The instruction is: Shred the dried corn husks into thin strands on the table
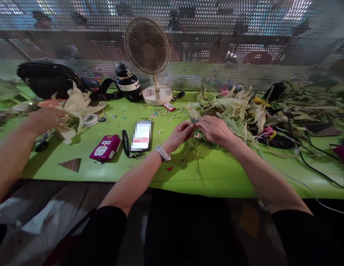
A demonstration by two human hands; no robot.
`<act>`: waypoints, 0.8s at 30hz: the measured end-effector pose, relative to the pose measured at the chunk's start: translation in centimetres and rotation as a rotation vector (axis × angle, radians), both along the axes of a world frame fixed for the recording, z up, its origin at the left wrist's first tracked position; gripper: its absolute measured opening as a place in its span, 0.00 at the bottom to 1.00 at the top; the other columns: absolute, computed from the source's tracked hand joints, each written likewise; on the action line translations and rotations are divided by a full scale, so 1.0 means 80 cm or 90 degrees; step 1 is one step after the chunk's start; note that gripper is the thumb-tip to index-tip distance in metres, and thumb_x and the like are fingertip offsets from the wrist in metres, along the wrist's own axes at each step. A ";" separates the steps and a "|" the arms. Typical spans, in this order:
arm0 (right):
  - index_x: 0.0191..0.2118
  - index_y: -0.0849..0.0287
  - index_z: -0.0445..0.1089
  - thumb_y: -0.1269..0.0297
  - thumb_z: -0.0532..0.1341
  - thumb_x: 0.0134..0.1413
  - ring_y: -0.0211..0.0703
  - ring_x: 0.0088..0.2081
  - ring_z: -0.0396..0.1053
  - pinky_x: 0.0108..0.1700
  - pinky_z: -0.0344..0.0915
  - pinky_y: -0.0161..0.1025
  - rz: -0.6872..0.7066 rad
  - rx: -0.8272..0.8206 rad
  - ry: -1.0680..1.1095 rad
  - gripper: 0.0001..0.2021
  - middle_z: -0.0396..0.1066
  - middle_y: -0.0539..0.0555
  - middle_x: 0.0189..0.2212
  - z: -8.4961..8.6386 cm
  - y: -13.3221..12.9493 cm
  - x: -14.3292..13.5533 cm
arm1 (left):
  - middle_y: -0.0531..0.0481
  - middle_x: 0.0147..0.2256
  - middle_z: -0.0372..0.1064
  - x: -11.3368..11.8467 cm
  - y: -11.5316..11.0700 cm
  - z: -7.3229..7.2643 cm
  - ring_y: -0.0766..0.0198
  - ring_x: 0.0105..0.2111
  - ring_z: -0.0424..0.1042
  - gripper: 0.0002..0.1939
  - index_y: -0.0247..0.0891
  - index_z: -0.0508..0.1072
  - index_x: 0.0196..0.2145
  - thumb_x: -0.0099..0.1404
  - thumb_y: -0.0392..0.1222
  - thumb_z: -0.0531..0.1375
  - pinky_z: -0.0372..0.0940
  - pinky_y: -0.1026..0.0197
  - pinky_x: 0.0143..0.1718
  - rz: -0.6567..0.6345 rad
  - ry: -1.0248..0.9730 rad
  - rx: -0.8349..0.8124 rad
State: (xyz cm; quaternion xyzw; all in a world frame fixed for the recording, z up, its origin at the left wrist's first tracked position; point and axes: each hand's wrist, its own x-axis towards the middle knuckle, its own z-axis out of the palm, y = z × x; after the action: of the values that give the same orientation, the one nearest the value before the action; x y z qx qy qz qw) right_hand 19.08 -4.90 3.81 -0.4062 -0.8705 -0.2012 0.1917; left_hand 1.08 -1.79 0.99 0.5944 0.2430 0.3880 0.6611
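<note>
From where I stand: a green desk (91, 171); upon it, a heap of pale husks (235, 107); to the heap's left, a round fan (148, 50). The person's right hand (214, 129) and left hand (181, 133) meet above loose green shreds (198, 162), each grip pinched closed at a thin greyish piece (194, 120), too small to identify.
</note>
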 end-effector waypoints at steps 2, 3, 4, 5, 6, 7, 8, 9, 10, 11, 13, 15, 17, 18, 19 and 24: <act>0.38 0.61 0.70 0.68 0.50 0.66 0.44 0.32 0.64 0.37 0.61 0.40 -0.005 0.011 -0.014 0.12 0.70 0.58 0.32 -0.001 0.000 0.000 | 0.59 0.17 0.57 0.000 0.001 0.000 0.76 0.16 0.51 0.24 0.36 0.65 0.28 0.57 0.61 0.63 0.43 0.68 0.18 -0.010 0.015 -0.010; 0.37 0.61 0.70 0.68 0.50 0.66 0.44 0.32 0.64 0.37 0.61 0.40 -0.007 0.015 -0.021 0.12 0.70 0.58 0.31 -0.002 0.001 0.000 | 0.59 0.18 0.57 -0.001 0.001 0.001 0.76 0.17 0.51 0.24 0.36 0.65 0.28 0.57 0.61 0.63 0.43 0.68 0.18 -0.017 0.028 -0.015; 0.37 0.62 0.70 0.69 0.50 0.66 0.44 0.32 0.64 0.36 0.61 0.40 -0.008 0.017 -0.027 0.12 0.70 0.58 0.32 -0.002 0.000 0.000 | 0.58 0.18 0.57 -0.002 0.001 0.001 0.75 0.17 0.52 0.24 0.36 0.66 0.28 0.58 0.61 0.63 0.44 0.68 0.19 -0.023 0.042 -0.016; 0.37 0.62 0.71 0.69 0.50 0.66 0.44 0.33 0.64 0.36 0.61 0.40 -0.009 0.016 -0.030 0.12 0.70 0.58 0.32 -0.003 0.000 0.000 | 0.58 0.18 0.58 -0.002 0.002 0.002 0.75 0.17 0.52 0.23 0.35 0.66 0.28 0.58 0.61 0.62 0.44 0.68 0.19 -0.028 0.053 -0.015; 0.38 0.62 0.71 0.69 0.50 0.65 0.44 0.33 0.64 0.36 0.61 0.41 -0.010 0.013 -0.033 0.12 0.70 0.58 0.32 -0.003 0.000 0.001 | 0.58 0.18 0.58 -0.003 0.002 0.002 0.75 0.18 0.52 0.23 0.35 0.66 0.28 0.59 0.60 0.62 0.44 0.68 0.19 -0.033 0.061 -0.012; 0.38 0.61 0.71 0.70 0.50 0.65 0.44 0.33 0.64 0.37 0.61 0.41 -0.009 0.009 -0.034 0.12 0.70 0.58 0.32 -0.003 0.000 0.001 | 0.58 0.19 0.59 -0.004 0.002 0.003 0.75 0.18 0.52 0.22 0.36 0.65 0.28 0.60 0.60 0.61 0.44 0.68 0.19 -0.037 0.065 -0.009; 0.38 0.61 0.71 0.70 0.50 0.65 0.44 0.33 0.64 0.37 0.61 0.41 -0.007 0.007 -0.035 0.12 0.71 0.58 0.32 -0.003 0.000 0.001 | 0.58 0.19 0.59 -0.004 0.003 0.003 0.75 0.17 0.51 0.22 0.36 0.65 0.29 0.60 0.59 0.61 0.44 0.67 0.19 -0.042 0.064 -0.004; 0.38 0.60 0.70 0.71 0.50 0.65 0.44 0.33 0.64 0.37 0.61 0.41 -0.003 0.006 -0.036 0.11 0.71 0.58 0.33 -0.002 0.000 0.002 | 0.58 0.19 0.59 -0.004 0.004 0.002 0.75 0.17 0.51 0.21 0.36 0.65 0.29 0.60 0.59 0.61 0.44 0.67 0.19 -0.045 0.062 0.002; 0.38 0.60 0.70 0.71 0.50 0.64 0.44 0.33 0.64 0.37 0.61 0.40 0.001 0.007 -0.038 0.11 0.71 0.58 0.33 -0.002 0.000 0.002 | 0.58 0.19 0.59 -0.004 0.005 0.001 0.75 0.17 0.51 0.20 0.37 0.64 0.29 0.61 0.58 0.61 0.45 0.67 0.19 -0.045 0.059 0.011; 0.38 0.60 0.70 0.72 0.50 0.64 0.44 0.33 0.64 0.37 0.61 0.40 0.006 0.010 -0.039 0.11 0.71 0.57 0.33 -0.002 0.000 0.003 | 0.58 0.19 0.60 -0.004 0.006 0.000 0.75 0.17 0.51 0.20 0.37 0.64 0.29 0.61 0.58 0.61 0.45 0.67 0.19 -0.043 0.059 0.025; 0.38 0.60 0.71 0.73 0.50 0.63 0.44 0.33 0.64 0.37 0.61 0.40 0.015 0.018 -0.040 0.11 0.71 0.57 0.33 -0.001 0.000 0.004 | 0.58 0.19 0.61 -0.003 0.009 -0.003 0.74 0.18 0.52 0.19 0.37 0.64 0.29 0.61 0.56 0.62 0.46 0.67 0.20 -0.034 0.058 0.057; 0.38 0.60 0.71 0.73 0.50 0.63 0.44 0.33 0.65 0.37 0.61 0.40 0.022 0.025 -0.034 0.12 0.71 0.57 0.32 0.000 0.000 0.004 | 0.57 0.20 0.61 -0.002 0.011 -0.005 0.74 0.18 0.53 0.19 0.37 0.64 0.29 0.61 0.56 0.62 0.47 0.66 0.20 -0.027 0.052 0.079; 0.38 0.60 0.71 0.72 0.51 0.64 0.44 0.33 0.65 0.36 0.62 0.40 0.027 0.027 -0.016 0.11 0.71 0.58 0.32 0.000 0.000 0.004 | 0.57 0.20 0.61 -0.002 0.010 -0.005 0.74 0.18 0.53 0.19 0.38 0.64 0.30 0.61 0.56 0.62 0.48 0.66 0.20 -0.025 0.037 0.081; 0.38 0.60 0.72 0.71 0.51 0.64 0.44 0.33 0.66 0.36 0.62 0.40 0.028 0.026 0.001 0.11 0.72 0.58 0.32 0.000 0.000 0.004 | 0.57 0.20 0.61 -0.001 0.009 -0.005 0.74 0.18 0.53 0.19 0.38 0.63 0.30 0.61 0.56 0.62 0.48 0.66 0.20 -0.023 0.028 0.077; 0.38 0.60 0.72 0.70 0.52 0.64 0.44 0.33 0.66 0.36 0.63 0.40 0.032 0.022 0.023 0.11 0.72 0.58 0.32 0.000 0.001 0.004 | 0.57 0.20 0.61 -0.001 0.008 -0.004 0.74 0.18 0.53 0.19 0.38 0.63 0.30 0.60 0.56 0.62 0.49 0.66 0.20 -0.019 0.019 0.071; 0.38 0.59 0.73 0.66 0.55 0.64 0.43 0.35 0.69 0.37 0.66 0.38 0.088 -0.032 0.200 0.09 0.73 0.57 0.33 -0.001 0.005 0.005 | 0.59 0.21 0.60 0.000 0.000 -0.001 0.75 0.18 0.53 0.20 0.38 0.63 0.30 0.59 0.57 0.63 0.50 0.67 0.20 -0.003 -0.024 0.052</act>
State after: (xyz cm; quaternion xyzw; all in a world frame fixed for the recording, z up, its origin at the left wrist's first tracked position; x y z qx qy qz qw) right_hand 19.45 -4.52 3.70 -0.3769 -0.8604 -0.0996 0.3282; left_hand 1.07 -1.75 0.94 0.6140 0.2130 0.4070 0.6419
